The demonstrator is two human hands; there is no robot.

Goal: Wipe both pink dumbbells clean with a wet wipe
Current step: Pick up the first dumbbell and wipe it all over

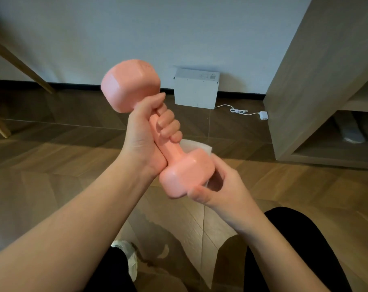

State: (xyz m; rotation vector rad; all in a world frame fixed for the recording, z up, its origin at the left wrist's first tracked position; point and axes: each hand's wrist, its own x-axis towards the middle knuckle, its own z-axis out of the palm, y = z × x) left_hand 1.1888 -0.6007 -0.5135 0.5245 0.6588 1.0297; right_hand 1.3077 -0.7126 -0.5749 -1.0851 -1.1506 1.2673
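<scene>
Dumbbell [157, 127]: pink, held in the air above the floor [52, 165], tilted, upper head toward the wall.
Left hand [149, 131]: fingers wrapped round the dumbbell's handle.
Right hand [219, 186]: cups the lower head, pressing a wipe [196, 146] against its far side; the white edge shows above the head.
Behind: white box [196, 89] with cable, by the wall.

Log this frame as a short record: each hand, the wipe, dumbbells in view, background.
left hand: grips the pink dumbbell by its handle
right hand: holds the wet wipe against the dumbbell's lower head
wipe visibility: mostly hidden behind that head
dumbbells in view: one
background: white box with cable at the wall
</scene>
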